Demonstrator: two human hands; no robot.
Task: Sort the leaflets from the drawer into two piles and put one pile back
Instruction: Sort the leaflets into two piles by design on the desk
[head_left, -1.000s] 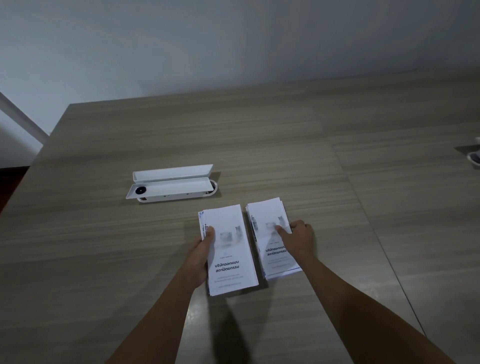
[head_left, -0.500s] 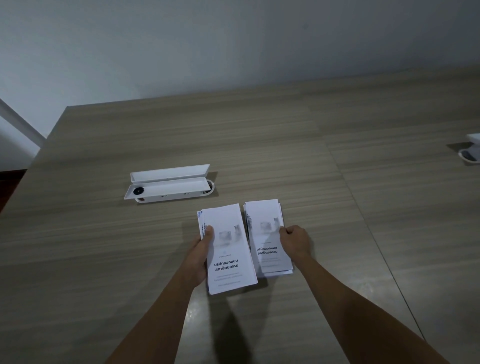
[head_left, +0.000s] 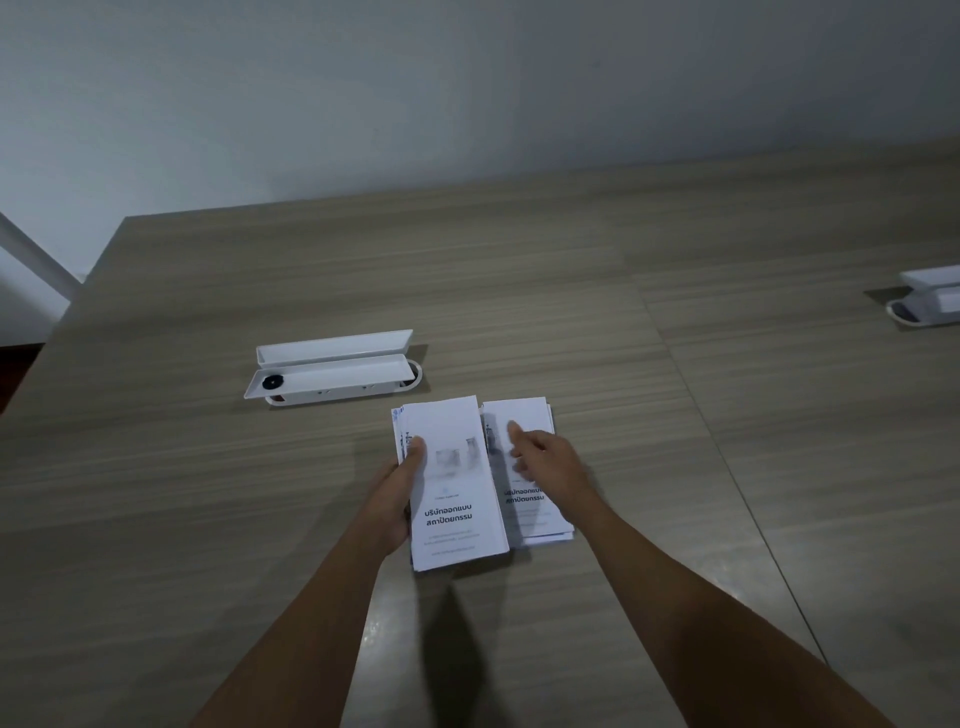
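- The left hand (head_left: 395, 493) grips the left stack of leaflets (head_left: 452, 499), thumb on top, fingers beneath.
- The right hand (head_left: 550, 462) hovers with fingers spread above the right pile of leaflets (head_left: 524, 415), holding nothing.
- Both piles sit side by side on the wooden table (head_left: 208, 519), near an open white cable box (head_left: 332, 371).
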